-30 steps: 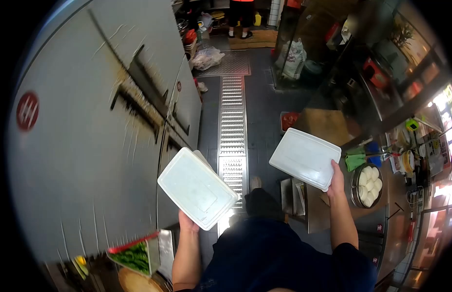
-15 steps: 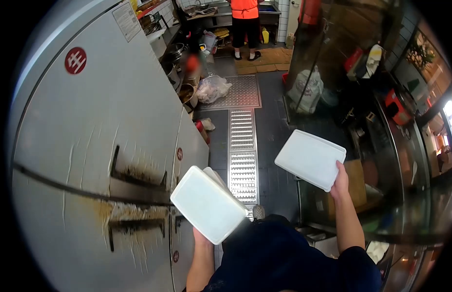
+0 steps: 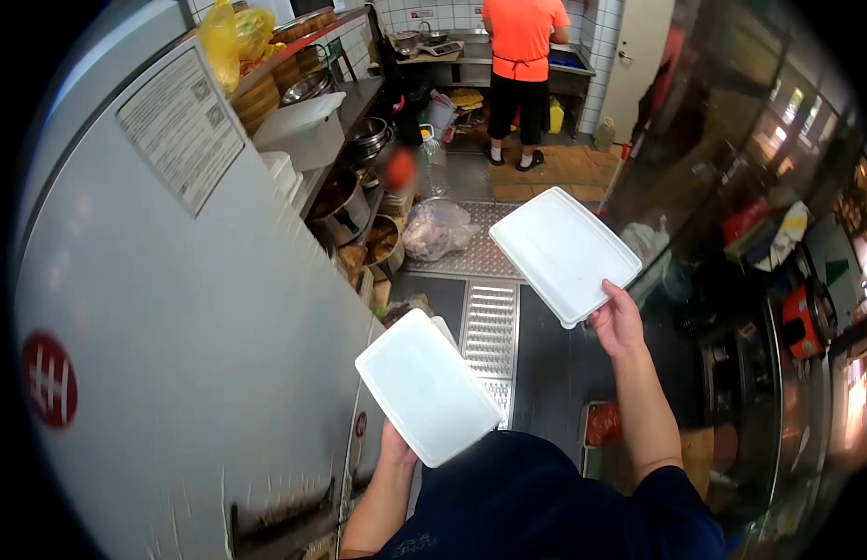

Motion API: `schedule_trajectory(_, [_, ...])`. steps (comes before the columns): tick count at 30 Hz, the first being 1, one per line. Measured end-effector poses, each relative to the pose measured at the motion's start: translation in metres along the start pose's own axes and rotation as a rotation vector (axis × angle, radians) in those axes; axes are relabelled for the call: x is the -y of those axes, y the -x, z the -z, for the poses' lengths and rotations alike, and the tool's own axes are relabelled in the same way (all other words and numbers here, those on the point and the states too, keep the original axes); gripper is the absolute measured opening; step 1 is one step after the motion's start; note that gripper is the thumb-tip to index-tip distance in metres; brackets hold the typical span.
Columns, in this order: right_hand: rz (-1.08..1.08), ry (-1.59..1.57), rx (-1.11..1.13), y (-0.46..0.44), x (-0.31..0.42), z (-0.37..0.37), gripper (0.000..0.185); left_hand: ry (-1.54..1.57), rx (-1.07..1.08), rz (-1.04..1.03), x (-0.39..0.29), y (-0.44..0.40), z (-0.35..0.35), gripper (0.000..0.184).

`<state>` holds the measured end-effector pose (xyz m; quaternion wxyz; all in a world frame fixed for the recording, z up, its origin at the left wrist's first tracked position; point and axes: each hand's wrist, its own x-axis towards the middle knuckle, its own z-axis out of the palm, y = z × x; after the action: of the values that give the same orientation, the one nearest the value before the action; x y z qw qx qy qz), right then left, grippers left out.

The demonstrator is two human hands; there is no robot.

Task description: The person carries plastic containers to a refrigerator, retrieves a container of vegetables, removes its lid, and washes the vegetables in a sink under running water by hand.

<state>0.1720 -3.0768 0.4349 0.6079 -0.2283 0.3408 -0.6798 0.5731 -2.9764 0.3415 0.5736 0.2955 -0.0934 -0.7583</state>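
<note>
My left hand [image 3: 397,444] is closed on the near edge of a white rectangular plastic lid [image 3: 428,387], its fingers mostly hidden underneath. Another pale edge peeks out from behind this lid; I cannot tell whether it is a second lid or a box. My right hand [image 3: 619,320] grips a similar white plastic lid [image 3: 564,252] at its near right corner, thumb on top and fingers below. This lid is tilted and held farther forward than the left one. The two are apart, in front of my dark shirt.
A tall metal fridge [image 3: 191,317] lines the left side. Beyond it, a shelf holds a plastic tub [image 3: 298,131] and pots [image 3: 340,210]. A plastic bag [image 3: 438,229] lies by the floor grate [image 3: 490,331]. A person in an orange shirt [image 3: 522,42] stands at the far sink. Glass stands at right.
My view has moved forward along the aisle, and the fridge handles have slid down toward the bottom edge. The right lid has risen and moved farther forward; both hands keep their hold.
</note>
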Motion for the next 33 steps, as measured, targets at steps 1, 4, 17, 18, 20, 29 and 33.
schedule_trajectory(1, [0.005,0.019,0.014,-0.027,-0.002,-0.009,0.037,0.027,0.011,0.005,-0.007,-0.022,-0.005,0.045])
schedule_trajectory(4, [0.001,0.025,0.063,-0.104,-0.005,-0.035,0.036,-0.037,-0.002,-0.037,-0.026,-0.078,-0.022,0.045])
schedule_trajectory(17, [-0.219,0.031,0.412,-0.419,-0.059,-0.179,0.035,0.197,-0.304,-0.291,-0.052,-0.255,-0.064,0.043])
schedule_trajectory(18, [-0.238,0.042,0.486,-0.448,-0.069,-0.188,0.033,0.225,-0.344,-0.32,-0.051,-0.265,-0.069,0.043])
schedule_trajectory(20, [-0.329,0.068,0.621,-0.493,-0.082,-0.212,0.043,0.299,-0.363,-0.387,-0.053,-0.283,-0.084,0.043])
schedule_trajectory(29, [-0.467,0.218,1.004,-0.556,-0.152,-0.39,0.03,0.403,-0.531,-0.634,-0.036,-0.33,-0.11,0.047])
schedule_trajectory(33, [-0.477,0.328,1.084,-0.552,-0.211,-0.463,0.029,0.393,-0.582,-0.691,-0.044,-0.333,-0.115,0.047])
